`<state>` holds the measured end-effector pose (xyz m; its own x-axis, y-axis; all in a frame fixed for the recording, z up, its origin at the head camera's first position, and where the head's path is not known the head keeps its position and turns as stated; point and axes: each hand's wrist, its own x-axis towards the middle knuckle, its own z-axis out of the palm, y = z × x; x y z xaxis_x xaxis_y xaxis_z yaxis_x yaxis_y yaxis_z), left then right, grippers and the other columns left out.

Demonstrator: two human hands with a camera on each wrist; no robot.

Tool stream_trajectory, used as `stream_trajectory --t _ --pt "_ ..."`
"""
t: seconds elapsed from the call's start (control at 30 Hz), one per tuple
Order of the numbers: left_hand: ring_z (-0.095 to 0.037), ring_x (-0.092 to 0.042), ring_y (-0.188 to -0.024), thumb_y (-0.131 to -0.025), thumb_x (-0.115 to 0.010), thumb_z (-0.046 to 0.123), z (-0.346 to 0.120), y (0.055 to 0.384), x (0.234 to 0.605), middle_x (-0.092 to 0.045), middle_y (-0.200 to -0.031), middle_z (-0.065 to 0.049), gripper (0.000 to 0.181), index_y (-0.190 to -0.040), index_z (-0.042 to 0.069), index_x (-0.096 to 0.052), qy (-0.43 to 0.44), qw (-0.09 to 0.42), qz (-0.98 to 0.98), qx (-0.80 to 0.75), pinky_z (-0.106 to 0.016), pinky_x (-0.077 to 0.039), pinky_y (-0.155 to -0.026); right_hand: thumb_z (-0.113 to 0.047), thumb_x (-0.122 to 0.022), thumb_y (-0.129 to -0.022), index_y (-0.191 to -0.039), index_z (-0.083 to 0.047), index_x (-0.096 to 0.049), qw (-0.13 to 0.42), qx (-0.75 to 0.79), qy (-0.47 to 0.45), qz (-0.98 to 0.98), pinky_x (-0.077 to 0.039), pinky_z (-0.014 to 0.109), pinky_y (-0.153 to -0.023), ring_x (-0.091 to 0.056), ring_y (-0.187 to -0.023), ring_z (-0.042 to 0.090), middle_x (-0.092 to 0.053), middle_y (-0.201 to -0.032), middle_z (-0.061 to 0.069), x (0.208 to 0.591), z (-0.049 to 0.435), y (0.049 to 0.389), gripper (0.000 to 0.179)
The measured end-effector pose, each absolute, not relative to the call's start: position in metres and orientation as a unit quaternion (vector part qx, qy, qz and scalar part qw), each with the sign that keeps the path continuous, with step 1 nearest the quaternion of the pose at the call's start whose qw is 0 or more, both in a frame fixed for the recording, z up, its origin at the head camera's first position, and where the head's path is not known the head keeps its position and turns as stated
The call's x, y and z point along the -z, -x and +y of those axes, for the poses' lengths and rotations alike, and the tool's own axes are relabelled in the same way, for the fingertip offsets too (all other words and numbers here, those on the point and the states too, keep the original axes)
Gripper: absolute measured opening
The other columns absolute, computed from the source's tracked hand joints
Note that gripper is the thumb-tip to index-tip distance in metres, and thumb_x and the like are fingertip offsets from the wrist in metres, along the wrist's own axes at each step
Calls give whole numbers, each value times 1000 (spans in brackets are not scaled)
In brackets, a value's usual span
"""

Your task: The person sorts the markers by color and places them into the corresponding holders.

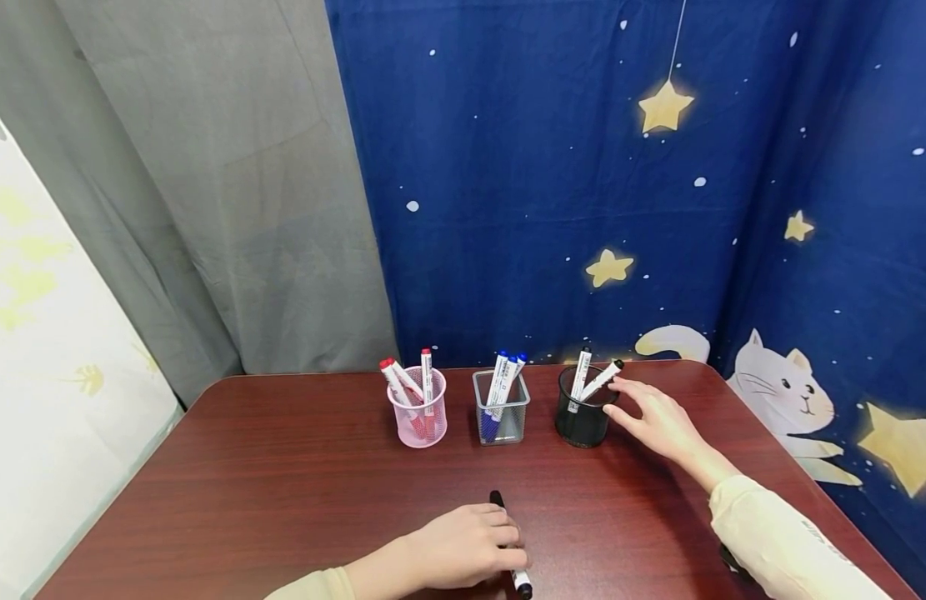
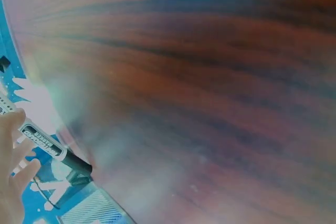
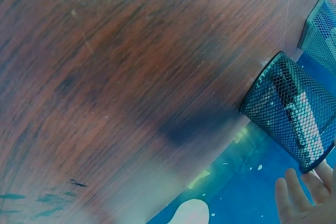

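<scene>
Near the front of the table, my left hand (image 1: 466, 543) grips a black-capped whiteboard marker (image 1: 520, 577). In the left wrist view, thumb and fingers pinch that marker (image 2: 44, 141) by its white barrel. My right hand (image 1: 658, 421) is beside the black mesh pen cup (image 1: 581, 427), fingertips close to its rim. In the right wrist view, the right hand's fingers (image 3: 296, 192) are extended at the cup's mouth; whether they touch it I cannot tell. Two black-capped markers (image 1: 583, 373) lean inside this cup.
A grey square mesh holder (image 1: 511, 427) with blue markers (image 1: 502, 379) stands left of the black cup. Further left is a pink mesh cup (image 1: 410, 433) with red markers (image 1: 427, 375). All three stand toward the back of the brown table (image 1: 297, 467), before a blue curtain (image 1: 523, 167).
</scene>
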<state>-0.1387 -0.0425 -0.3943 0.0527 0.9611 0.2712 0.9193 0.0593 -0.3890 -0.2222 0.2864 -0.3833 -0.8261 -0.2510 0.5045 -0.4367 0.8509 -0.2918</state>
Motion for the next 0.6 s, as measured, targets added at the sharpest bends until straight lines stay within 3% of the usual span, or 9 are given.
stream_trajectory --t 0.13,0.4,0.6 --pt "-6 -49 -82 -78 -55 18 -41 136 392 -52 -81 12 12 -89 24 -55 678 222 -700 -38 -19 -37 -78 -31 -63 -80 -111 -4 -58 229 -202 -184 -934 -38 49 -82 -48 -107 32 -53 -117 16 383 286 222 41" --pt "-4 -48 -73 -90 -44 24 -37 133 383 -50 -77 13 12 -89 23 -57 684 244 -687 -18 -17 -38 -72 -30 -64 -80 -111 -4 -58 232 -200 -186 -933 -37 48 -83 -48 -106 32 -53 -117 16 383 287 222 41" --pt "-4 -49 -70 -85 -55 28 -36 130 377 -52 -78 13 11 -94 22 -57 686 219 -694 -6 -18 -38 -72 -31 -64 -80 -111 -4 -58 233 -200 -187 -933 -37 48 -83 -48 -106 32 -53 -117 16 384 287 223 42"
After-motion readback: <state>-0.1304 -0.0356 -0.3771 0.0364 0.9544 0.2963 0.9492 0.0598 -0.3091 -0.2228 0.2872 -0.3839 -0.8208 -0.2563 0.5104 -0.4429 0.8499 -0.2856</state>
